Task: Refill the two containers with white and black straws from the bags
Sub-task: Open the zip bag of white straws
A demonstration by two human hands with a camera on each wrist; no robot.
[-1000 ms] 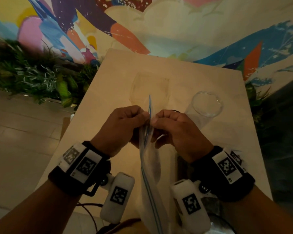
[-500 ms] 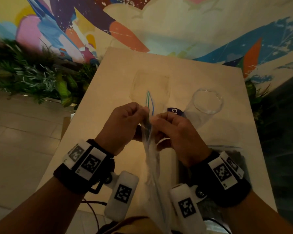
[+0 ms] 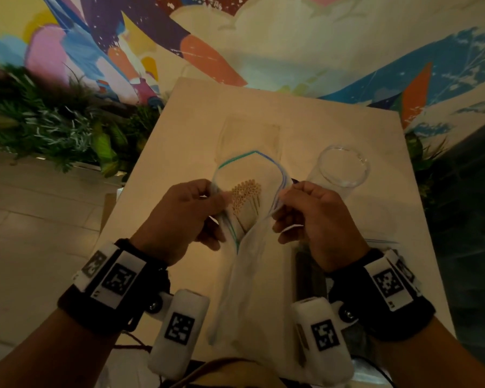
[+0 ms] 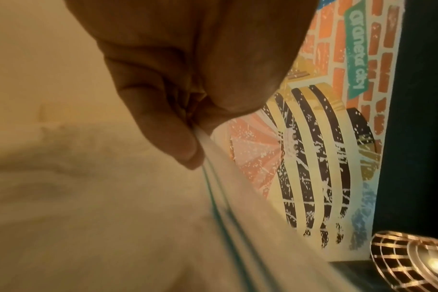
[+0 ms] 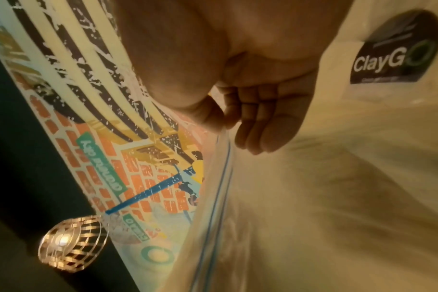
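Observation:
I hold a clear zip bag upright over the table, its blue-green zip mouth pulled wide. My left hand pinches the left lip; in the left wrist view the left hand grips that lip. My right hand pinches the right lip, and the right hand shows on the zip strip in the right wrist view. Ends of white straws show inside the bag. A clear round container stands at the right, a second clear container behind the bag.
A second bag with dark straws lies on the beige table under my right wrist. A dark round sticker lies on the table. Plants line the left side; a painted wall stands behind.
The hands have moved apart, pulling the bag's zip from a narrow slit into a wide loop. The straw ends inside have come into sight.

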